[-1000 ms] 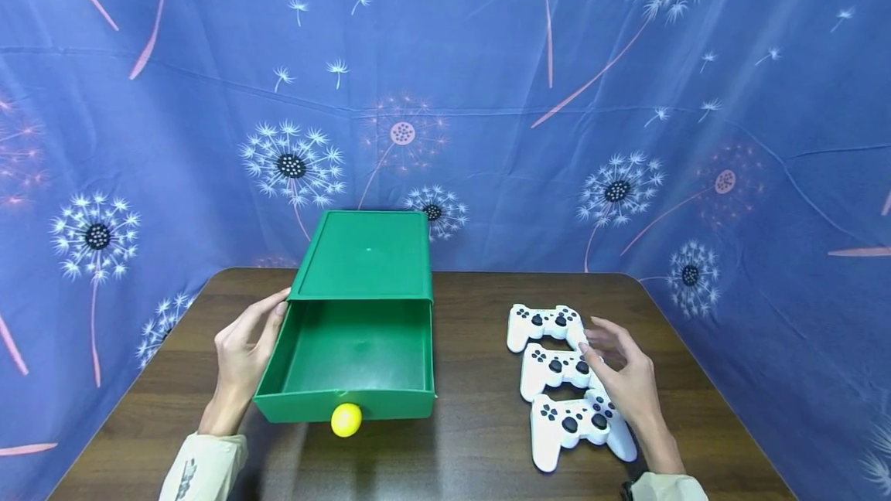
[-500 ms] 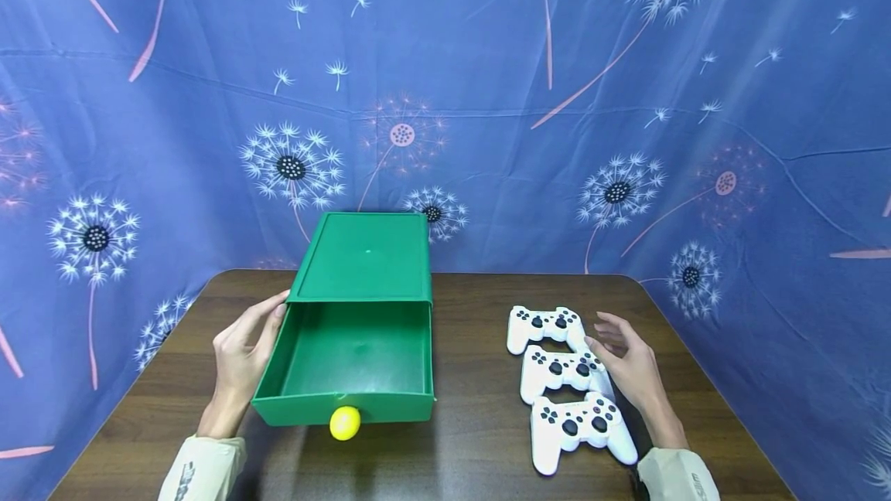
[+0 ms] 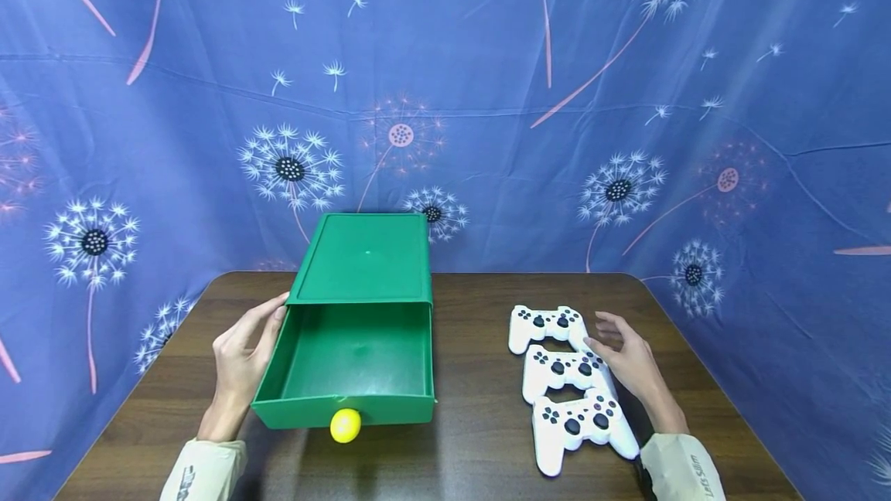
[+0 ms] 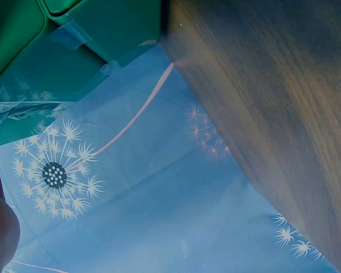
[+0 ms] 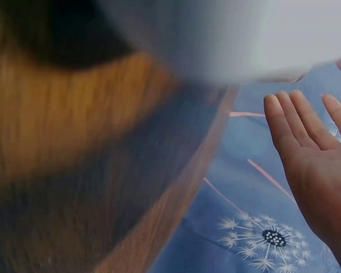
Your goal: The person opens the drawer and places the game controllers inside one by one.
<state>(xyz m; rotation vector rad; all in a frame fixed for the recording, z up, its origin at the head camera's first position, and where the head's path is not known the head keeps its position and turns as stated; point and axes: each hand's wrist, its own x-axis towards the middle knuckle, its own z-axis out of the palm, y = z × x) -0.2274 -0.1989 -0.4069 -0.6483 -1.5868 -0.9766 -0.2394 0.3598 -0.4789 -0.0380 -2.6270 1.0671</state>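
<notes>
A green plastic drawer box (image 3: 369,257) stands on the left half of the table, its drawer (image 3: 358,408) pulled out, with a yellow ball-shaped knob (image 3: 345,425) on the front. Nothing lies on the visible drawer floor. My left hand (image 3: 240,358) touches the box's left side with extended fingers, where drawer and casing meet. To the right, three white game controllers (image 3: 548,325) (image 3: 565,368) (image 3: 581,424) lie in a column, overlapping at their grips. Beside the middle one is my right hand (image 3: 633,366), fingers relaxed and holding nothing; the right wrist view shows its palm (image 5: 324,176).
The brown wooden table (image 3: 480,439) shows bare wood between the box and the controllers. A blue dandelion-print cloth (image 3: 487,138) hangs behind and along both sides. Clear tape (image 4: 74,34) sticks to the box's side in the left wrist view.
My right hand has drawn slightly right, off the controllers, uncovering more of their right grips. The left hand stays at the box, and the controllers keep their places.
</notes>
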